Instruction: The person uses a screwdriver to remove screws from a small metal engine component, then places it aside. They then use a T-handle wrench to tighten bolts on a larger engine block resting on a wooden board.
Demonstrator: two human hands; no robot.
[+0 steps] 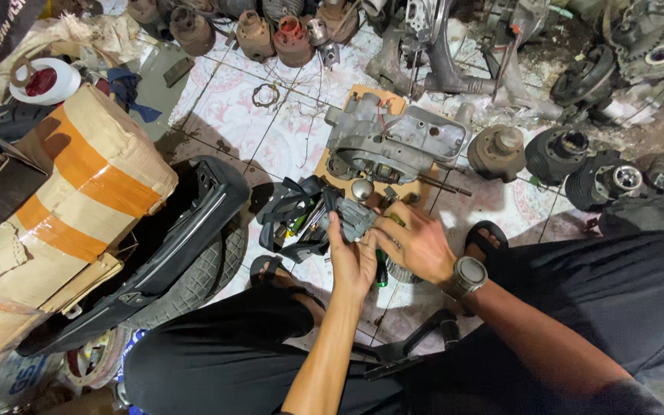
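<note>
My left hand [350, 261] and my right hand [416, 244] meet over a small grey metal engine part [356, 217], both gripping it just above the floor. The right wrist wears a watch [468, 276]. Under the hands lies a black tool bag [299, 219] with screwdrivers sticking out. Beyond them a grey engine case [393, 142] rests on a piece of brown board [330, 163], with a shiny round knob [361, 189] at its near side.
A taped cardboard parcel [71, 200] and a black plastic panel on a tyre [186, 253] lie at my left. Finned engine cylinders [559, 154] stand at the right, rusty ones [270, 34] at the back. My black-trousered knees [578, 307] frame the tiled floor [240, 115].
</note>
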